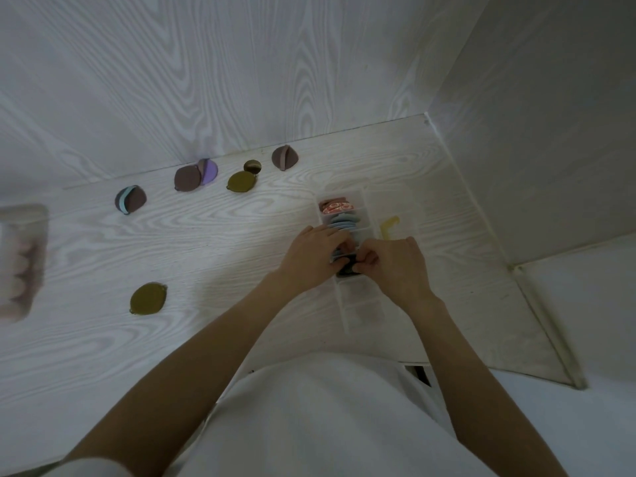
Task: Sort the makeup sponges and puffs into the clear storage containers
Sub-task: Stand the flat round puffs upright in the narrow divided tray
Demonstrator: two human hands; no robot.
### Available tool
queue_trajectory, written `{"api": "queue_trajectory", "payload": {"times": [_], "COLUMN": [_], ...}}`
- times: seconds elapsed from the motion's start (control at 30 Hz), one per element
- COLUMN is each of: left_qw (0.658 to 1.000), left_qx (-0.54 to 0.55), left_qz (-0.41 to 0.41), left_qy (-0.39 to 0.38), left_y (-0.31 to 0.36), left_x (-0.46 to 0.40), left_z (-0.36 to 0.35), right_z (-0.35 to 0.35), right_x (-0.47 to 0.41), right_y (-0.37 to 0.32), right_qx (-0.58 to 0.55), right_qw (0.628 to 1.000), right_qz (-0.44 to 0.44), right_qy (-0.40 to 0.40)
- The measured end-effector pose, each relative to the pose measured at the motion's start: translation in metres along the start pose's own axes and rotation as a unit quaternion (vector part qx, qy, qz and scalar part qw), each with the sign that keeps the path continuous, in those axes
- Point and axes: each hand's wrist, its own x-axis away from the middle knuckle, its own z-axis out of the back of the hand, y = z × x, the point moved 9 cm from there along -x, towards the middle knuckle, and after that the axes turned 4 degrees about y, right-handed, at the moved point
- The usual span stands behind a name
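- Both hands, left (pixel 315 253) and right (pixel 392 261), pinch a dark puff (pixel 347 265) into the organizer (pixel 361 304).
- Next, probably: seat it, then fetch a table (pixel 223 235) puff.

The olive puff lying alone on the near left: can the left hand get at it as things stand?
Probably yes. The olive puff lies flat on bare table with nothing around it, but the left hand is busy at the clear container and must let go first.
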Motion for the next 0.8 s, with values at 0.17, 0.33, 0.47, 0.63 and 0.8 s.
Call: {"api": "queue_trajectory", "payload": {"times": [0.17, 0.33, 0.47, 0.63, 0.8], "left_qw": [1.000, 1.000, 0.995, 0.965, 0.926], "left_qx": [0.011, 0.022, 0.071, 0.089, 0.008], "left_qz": [0.003, -0.002, -0.015, 0.104, 0.322], "left_qy": [0.000, 0.003, 0.067, 0.225, 0.195], "left_y": [0.000, -0.002, -0.004, -0.065, -0.166], "left_x": [0.001, 0.003, 0.017, 0.077, 0.158], "left_z": [0.000, -0.001, 0.027, 0.087, 0.091], "right_z": [-0.009, -0.007, 0.014, 0.017, -0.061], "right_x": [-0.002, -0.003, 0.002, -0.033, -0.093], "right_y": [-0.002, -0.007, -0.015, -0.087, -0.157], "right_qx": [0.080, 0.090, -0.029, -0.130, -0.076], "right_qw": [0.997, 0.996, 1.000, 0.983, 0.968], "right_qz": [-0.002, -0.009, 0.008, 0.131, 0.215], "right_qy": [0.008, 0.000, 0.007, 0.017, -0.105]}}
